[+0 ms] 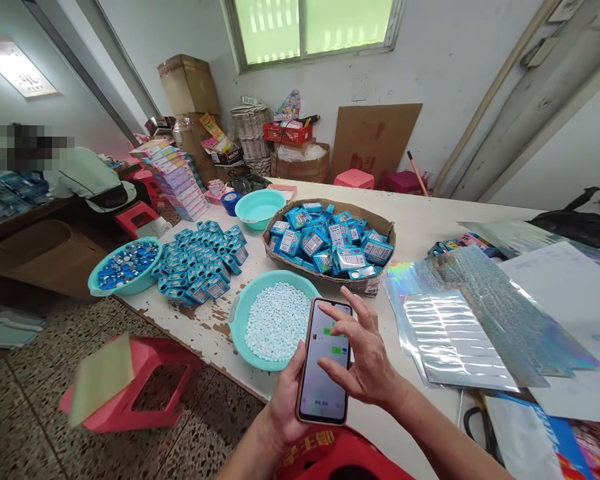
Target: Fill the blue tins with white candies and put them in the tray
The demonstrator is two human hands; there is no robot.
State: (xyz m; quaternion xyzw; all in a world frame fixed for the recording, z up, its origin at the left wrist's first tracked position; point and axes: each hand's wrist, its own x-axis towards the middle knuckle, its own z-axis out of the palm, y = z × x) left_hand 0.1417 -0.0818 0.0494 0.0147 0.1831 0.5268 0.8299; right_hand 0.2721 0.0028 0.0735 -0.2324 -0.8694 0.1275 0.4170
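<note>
A phone [323, 373] with a lit chat screen is held upright in my left hand [286, 400], whose fingers wrap round its left side and back. Over the upper right of the screen hovers my right hand [367, 357], fingers spread and holding nothing. Just behind the phone, a turquoise basin [237, 333] holds small pale blue and white pieces [277, 320]. Farther back, a cut-down cardboard box [387, 233] is heaped with small blue boxes [313, 241]. More small blue packs [200, 260] stand in a cluster on the left of the table.
Shiny sheets [460, 340] cover the table's right side. A basin of blue pieces [130, 267] sits at the left edge, and an empty turquoise basin [261, 207] farther back. A red stool [145, 400] stands on the floor. A person [87, 177] sits at the far left.
</note>
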